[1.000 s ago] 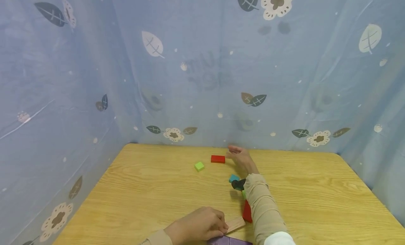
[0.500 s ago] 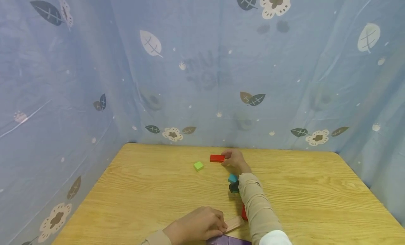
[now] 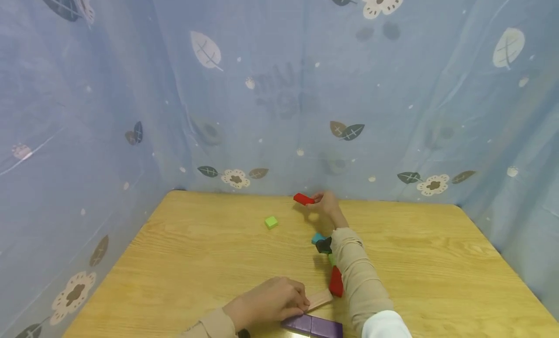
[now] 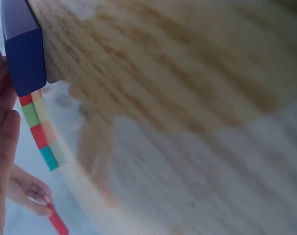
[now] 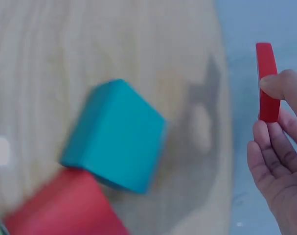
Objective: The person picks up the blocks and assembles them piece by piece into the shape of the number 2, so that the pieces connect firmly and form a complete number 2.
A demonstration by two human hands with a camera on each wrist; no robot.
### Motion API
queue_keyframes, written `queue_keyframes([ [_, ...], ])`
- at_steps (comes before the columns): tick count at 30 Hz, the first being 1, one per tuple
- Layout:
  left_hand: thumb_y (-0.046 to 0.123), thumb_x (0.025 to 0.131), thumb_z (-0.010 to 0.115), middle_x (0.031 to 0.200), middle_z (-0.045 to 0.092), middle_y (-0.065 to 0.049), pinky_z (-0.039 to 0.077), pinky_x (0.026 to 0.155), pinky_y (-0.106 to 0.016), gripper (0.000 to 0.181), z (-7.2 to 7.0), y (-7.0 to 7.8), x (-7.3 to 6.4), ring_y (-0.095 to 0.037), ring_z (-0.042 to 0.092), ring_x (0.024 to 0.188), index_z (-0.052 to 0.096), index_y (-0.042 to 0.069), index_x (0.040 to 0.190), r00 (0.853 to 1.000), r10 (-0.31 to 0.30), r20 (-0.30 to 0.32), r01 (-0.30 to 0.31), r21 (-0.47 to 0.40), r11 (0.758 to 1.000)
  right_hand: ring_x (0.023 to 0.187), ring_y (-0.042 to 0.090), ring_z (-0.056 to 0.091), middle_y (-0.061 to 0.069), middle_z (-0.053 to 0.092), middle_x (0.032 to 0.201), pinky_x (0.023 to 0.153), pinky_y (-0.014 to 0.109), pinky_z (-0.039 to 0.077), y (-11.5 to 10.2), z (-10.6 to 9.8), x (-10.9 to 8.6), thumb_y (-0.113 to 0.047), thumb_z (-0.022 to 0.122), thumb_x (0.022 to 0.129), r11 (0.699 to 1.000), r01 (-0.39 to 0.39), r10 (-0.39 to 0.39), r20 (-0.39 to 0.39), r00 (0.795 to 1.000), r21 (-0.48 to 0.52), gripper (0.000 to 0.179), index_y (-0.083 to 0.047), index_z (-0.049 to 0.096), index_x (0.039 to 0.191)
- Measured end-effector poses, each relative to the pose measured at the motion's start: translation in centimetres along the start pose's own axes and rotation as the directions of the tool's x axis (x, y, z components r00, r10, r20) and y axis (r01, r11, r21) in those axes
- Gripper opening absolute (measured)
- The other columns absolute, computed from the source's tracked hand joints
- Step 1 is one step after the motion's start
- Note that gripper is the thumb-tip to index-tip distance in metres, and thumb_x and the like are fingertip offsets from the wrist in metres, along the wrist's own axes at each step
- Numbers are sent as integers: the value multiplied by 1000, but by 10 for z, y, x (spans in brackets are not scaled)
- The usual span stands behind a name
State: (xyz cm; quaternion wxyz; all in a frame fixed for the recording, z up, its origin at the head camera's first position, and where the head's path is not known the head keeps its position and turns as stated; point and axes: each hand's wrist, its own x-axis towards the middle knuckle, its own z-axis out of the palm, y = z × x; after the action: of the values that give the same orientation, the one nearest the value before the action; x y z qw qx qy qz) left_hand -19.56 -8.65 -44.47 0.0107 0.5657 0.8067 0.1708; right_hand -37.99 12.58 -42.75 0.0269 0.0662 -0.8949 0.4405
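Observation:
At the back of the table, my right hand (image 3: pixel 327 204) pinches a red rectangular block (image 3: pixel 304 199) between thumb and fingers, lifted off the wood; the right wrist view shows this red block (image 5: pixel 268 83) upright in the grip. Low in the head view, my left hand (image 3: pixel 277 301) has its fingers curled at the left end of a plain wooden block (image 3: pixel 320 299). Its thumb lies by two purple blocks (image 3: pixel 325 327). In the left wrist view, its fingers (image 4: pixel 6 147) lie beside a purple block (image 4: pixel 23 49). The palm side stays hidden in the head view.
A line of blocks curves away from the wooden one: a red block (image 3: pixel 336 281), a green block (image 3: pixel 332 259) and a teal block (image 3: pixel 318 238), partly covered by my right sleeve and wrist camera. A lime green block (image 3: pixel 271 222) lies alone. A blue curtain (image 3: pixel 244 110) borders the table.
My right hand has come to the red block at the back, taken hold of it and raised it off the table. The left hand stays at the wooden block.

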Motion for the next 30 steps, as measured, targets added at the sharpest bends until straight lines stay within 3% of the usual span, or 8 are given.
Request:
queue_keyframes([
  [4, 18, 89, 68, 99, 66, 11, 42, 84, -6, 10, -2, -2, 0, 6, 60, 93, 76, 16, 94, 1000, 7, 2, -7, 29, 1000, 89, 35, 64, 24, 68, 96, 76, 37, 54, -5, -15, 2, -10, 74, 81, 999, -23, 22, -41, 999, -26, 30, 11, 67, 102],
  [15, 17, 90, 68, 97, 66, 11, 43, 80, -5, 10, -3, -1, 1, 6, 60, 92, 76, 15, 95, 1000, -22, 20, 23, -37, 999, 82, 31, 64, 20, 70, 93, 72, 38, 53, -8, -38, -8, -14, 76, 80, 991, -14, 10, -34, 999, -130, 30, 8, 69, 100],
  [27, 17, 90, 68, 99, 66, 12, 42, 80, -5, 9, -2, -1, 1, 6, 60, 93, 76, 15, 93, 999, -37, 20, 37, -45, 998, 68, 21, 64, 14, 70, 79, 62, 31, 52, -28, -33, -24, -12, 80, 75, 993, 94, -97, -32, 995, -69, 26, 6, 71, 92],
  [30, 17, 90, 67, 99, 66, 12, 42, 79, -4, 9, -2, -1, 1, 6, 59, 93, 76, 15, 94, 999, -35, 25, 37, -56, 998, 68, 22, 64, 15, 70, 78, 61, 31, 53, -33, -30, -31, -9, 79, 74, 985, 154, -157, -34, 987, -73, 25, 7, 70, 91],
])
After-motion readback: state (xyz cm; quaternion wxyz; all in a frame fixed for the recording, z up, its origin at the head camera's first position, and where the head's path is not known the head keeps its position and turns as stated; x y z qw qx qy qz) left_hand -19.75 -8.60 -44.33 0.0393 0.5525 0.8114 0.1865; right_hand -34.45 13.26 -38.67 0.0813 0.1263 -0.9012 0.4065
